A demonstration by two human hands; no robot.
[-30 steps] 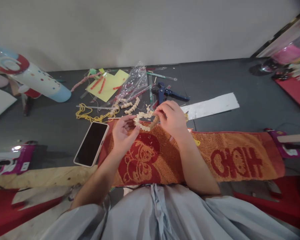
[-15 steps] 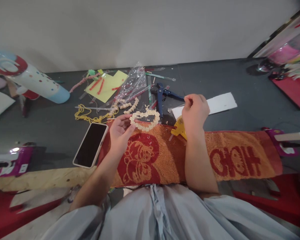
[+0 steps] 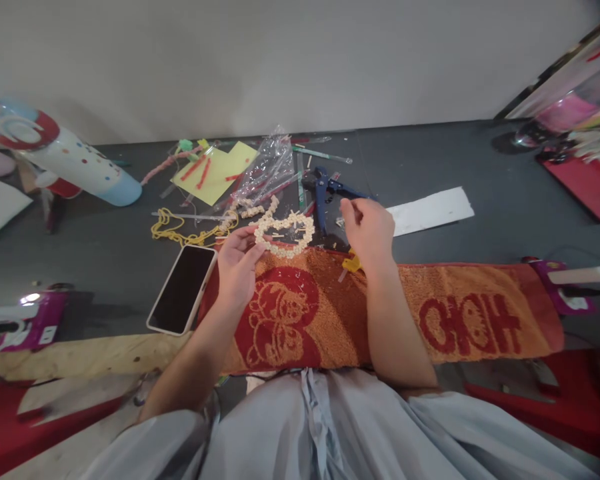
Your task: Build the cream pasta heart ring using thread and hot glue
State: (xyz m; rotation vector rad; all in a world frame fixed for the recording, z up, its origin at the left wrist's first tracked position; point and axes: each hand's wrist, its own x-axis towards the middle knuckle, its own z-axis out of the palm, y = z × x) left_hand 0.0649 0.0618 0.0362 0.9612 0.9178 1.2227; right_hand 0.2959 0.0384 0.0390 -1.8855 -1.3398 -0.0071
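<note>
I log the heart-shaped ring as cream. Towel: orange and dark red, figures and lettering in both tones. Sheet: pale yellow; strips orange-red. Bottle: white, multicoloured dots, light-blue base. Plier-like tool dark blue, cord yellow, table dark grey.

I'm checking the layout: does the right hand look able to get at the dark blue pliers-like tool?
Probably yes: the right hand is close to the dark blue pliers-like tool, and nothing appears to block the way. I can't tell whether that hand already holds something small.
</note>
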